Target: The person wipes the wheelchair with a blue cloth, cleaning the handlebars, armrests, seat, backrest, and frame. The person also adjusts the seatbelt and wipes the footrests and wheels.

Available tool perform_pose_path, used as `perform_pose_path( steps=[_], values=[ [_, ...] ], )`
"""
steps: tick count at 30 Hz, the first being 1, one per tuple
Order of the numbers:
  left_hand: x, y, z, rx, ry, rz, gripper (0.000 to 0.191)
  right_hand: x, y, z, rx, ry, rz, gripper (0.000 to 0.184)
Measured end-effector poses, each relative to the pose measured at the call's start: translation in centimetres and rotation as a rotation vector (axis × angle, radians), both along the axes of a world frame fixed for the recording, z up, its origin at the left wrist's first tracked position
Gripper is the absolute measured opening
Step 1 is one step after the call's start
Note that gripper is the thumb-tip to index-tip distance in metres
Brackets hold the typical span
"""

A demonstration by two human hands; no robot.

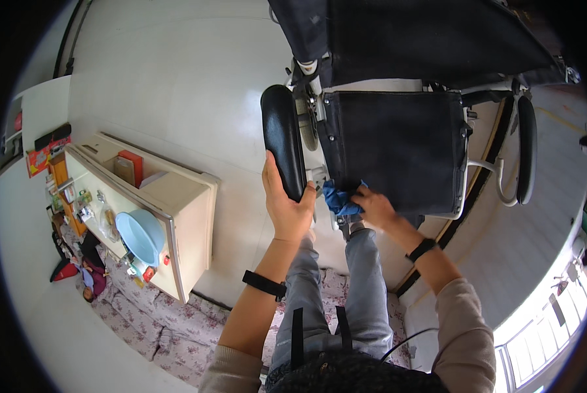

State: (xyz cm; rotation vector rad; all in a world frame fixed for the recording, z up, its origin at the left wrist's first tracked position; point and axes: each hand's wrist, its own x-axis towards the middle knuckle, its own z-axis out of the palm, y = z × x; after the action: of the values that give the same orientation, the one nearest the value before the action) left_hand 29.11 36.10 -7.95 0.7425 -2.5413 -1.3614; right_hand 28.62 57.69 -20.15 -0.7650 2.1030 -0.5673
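A wheelchair with a black fabric seat stands right in front of me. My left hand grips the near end of its black padded armrest, thumb on one side and fingers on the other. My right hand holds a crumpled blue cloth against the near left corner of the seat, by the frame edge. The black backrest rises at the far side. A second armrest is on the right.
At left stands a cream table with a light blue basin, bags and bottles on it. A floral sofa runs behind it, where another person sits or lies. A wall is close on the right.
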Motion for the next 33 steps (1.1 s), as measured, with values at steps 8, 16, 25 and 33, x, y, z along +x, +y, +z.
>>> perform_pose_path(
  steps=[8, 16, 25, 33],
  values=[
    [0.3, -0.1, -0.8, 0.008, 0.009, 0.000, 0.085, -9.6, -9.1, -0.7, -0.305, 0.534, -0.201, 0.053],
    [0.4, 0.5, -0.1, -0.024, -0.036, 0.002, 0.086, -3.5, -6.2, 0.3, -0.105, 0.254, -0.052, 0.048],
    [-0.7, -0.7, -0.6, -0.094, 0.018, -0.038, 0.085, -3.7, -7.8, -2.9, -0.167, 0.501, -0.267, 0.051],
    [-1.0, -0.6, 0.0, -0.069, 0.013, -0.042, 0.085, -1.9, -3.2, 0.4, -0.278, -0.069, -0.294, 0.057]
  ],
)
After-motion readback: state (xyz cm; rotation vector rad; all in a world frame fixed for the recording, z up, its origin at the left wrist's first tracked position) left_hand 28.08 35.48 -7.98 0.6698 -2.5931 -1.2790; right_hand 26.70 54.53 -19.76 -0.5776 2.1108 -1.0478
